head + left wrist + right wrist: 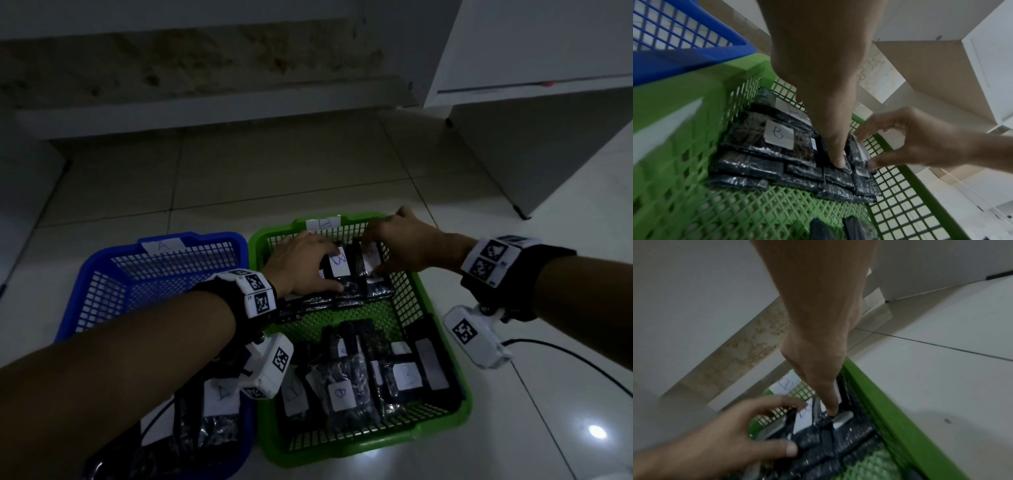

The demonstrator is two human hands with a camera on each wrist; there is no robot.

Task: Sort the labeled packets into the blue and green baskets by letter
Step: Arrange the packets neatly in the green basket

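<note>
Pressing packets (342, 274), left hand (301, 267), right hand (400, 246), fingers spread

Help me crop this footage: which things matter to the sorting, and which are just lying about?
Job:
- green basket
- blue basket
- B-labelled packet
- A-labelled packet
- left hand
- right hand

Lying about:
- white cabinet
- black cable

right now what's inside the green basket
Dark packets: a stack at the far end of the green basket, one label reading B, and a looser pile at the near end. The left hand and right hand cover several far labels.
</note>
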